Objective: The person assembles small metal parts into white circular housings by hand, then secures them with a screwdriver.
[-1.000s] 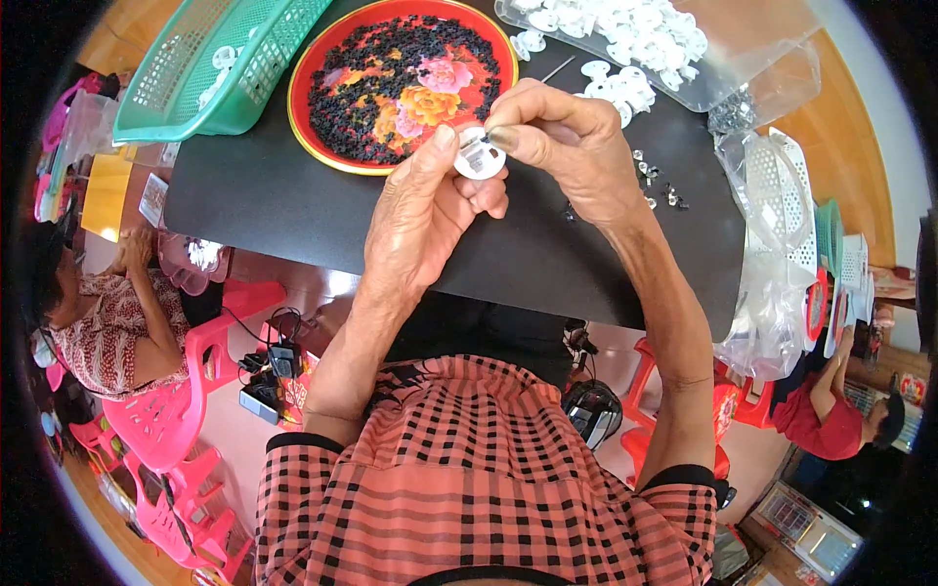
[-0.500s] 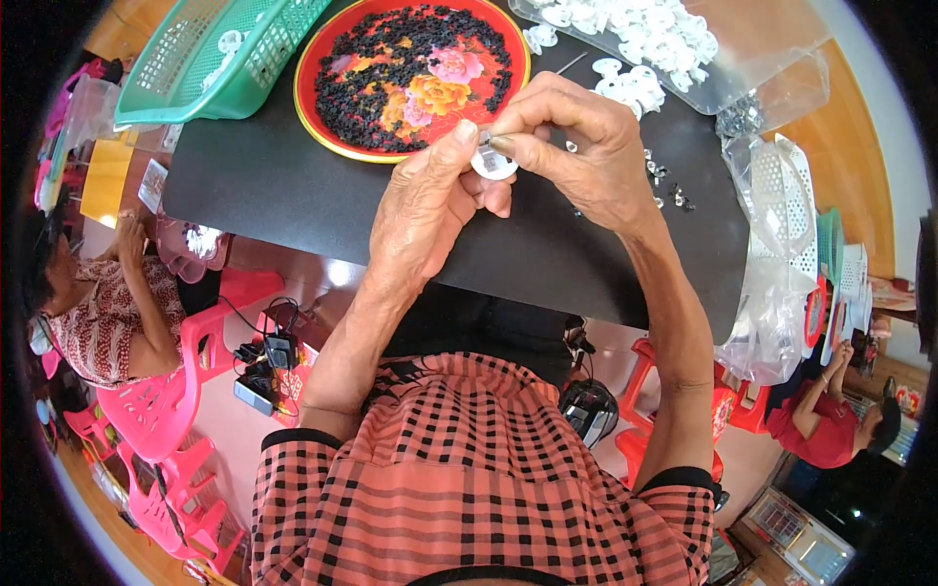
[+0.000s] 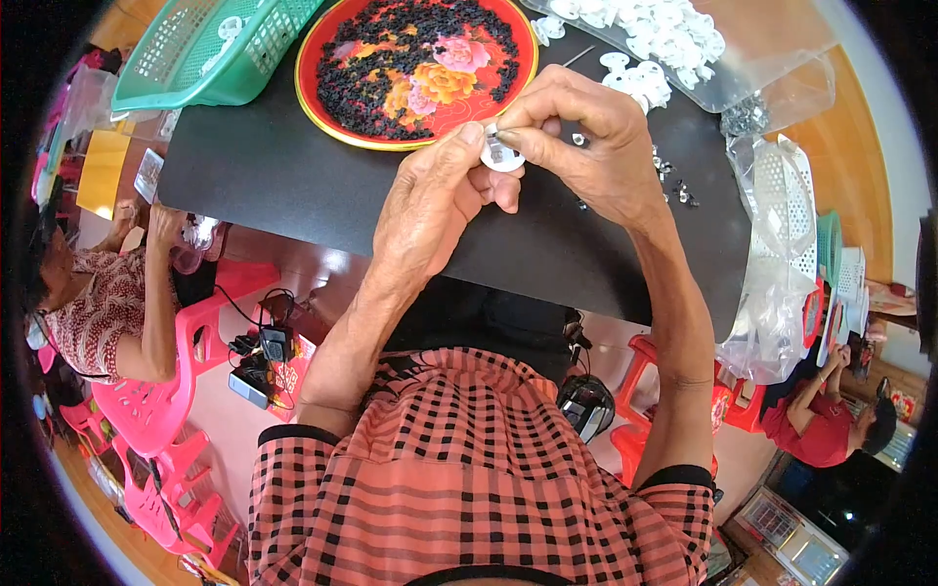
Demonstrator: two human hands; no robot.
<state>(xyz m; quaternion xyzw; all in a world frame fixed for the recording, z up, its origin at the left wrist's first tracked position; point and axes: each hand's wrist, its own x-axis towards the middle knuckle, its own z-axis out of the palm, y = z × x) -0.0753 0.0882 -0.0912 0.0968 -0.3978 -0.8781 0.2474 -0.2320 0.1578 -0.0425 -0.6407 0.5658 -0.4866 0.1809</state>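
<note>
A small round white plastic piece [image 3: 504, 158] is held up over the near part of the dark table. My left hand [image 3: 425, 200] is closed on it, thumb on top and fingers curled beneath. My right hand [image 3: 601, 142] pinches at its upper edge, where a small dark bit shows between the fingertips; I cannot make out what that is. Just beyond my hands sits a red round tray [image 3: 311, 98] with a flower pattern, strewn with small black parts [image 3: 362, 117]. Small clear and dark pieces [image 3: 682, 193] lie on the table by my right wrist.
A green basket [image 3: 186, 83] stands at the far left. White plastic pieces [image 3: 674, 39] are heaped in a clear container at the far right, near a thin metal rod [image 3: 580, 55]. Plastic bags [image 3: 767, 322] hang at the right table edge. Co-workers sit at left and right.
Both my hands keep their hold on the white piece, with the fingers shifting slightly. The view has moved a little. The co-worker on the left has raised an arm toward the table there.
</note>
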